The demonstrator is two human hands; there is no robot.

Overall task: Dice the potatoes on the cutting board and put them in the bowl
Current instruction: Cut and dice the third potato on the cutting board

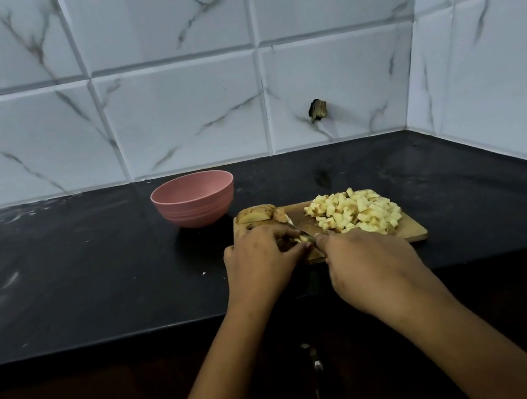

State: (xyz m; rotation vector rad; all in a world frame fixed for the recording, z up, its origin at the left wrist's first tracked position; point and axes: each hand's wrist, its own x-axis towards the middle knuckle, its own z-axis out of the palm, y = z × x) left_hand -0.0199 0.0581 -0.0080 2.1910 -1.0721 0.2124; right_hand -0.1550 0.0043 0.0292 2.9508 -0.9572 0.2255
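Observation:
A wooden cutting board (413, 230) lies on the black counter. On its right half sits a heap of diced potato (357, 210). An uncut potato piece with skin (256, 214) rests at the board's back left corner. My left hand (259, 258) holds down a small potato piece (303, 238) at the board's front left, fingers curled over it. My right hand (369, 268) grips a knife (301, 230), whose blade points back and left across that piece. The handle is hidden in my fist. A pink bowl (193, 198) stands behind and left of the board.
The black counter (76, 270) runs left and right, with its front edge just below my wrists. White marble-look tiled walls (178, 109) close the back and right side. A dark hole (317, 109) marks the back wall. A few potato crumbs lie left of the board.

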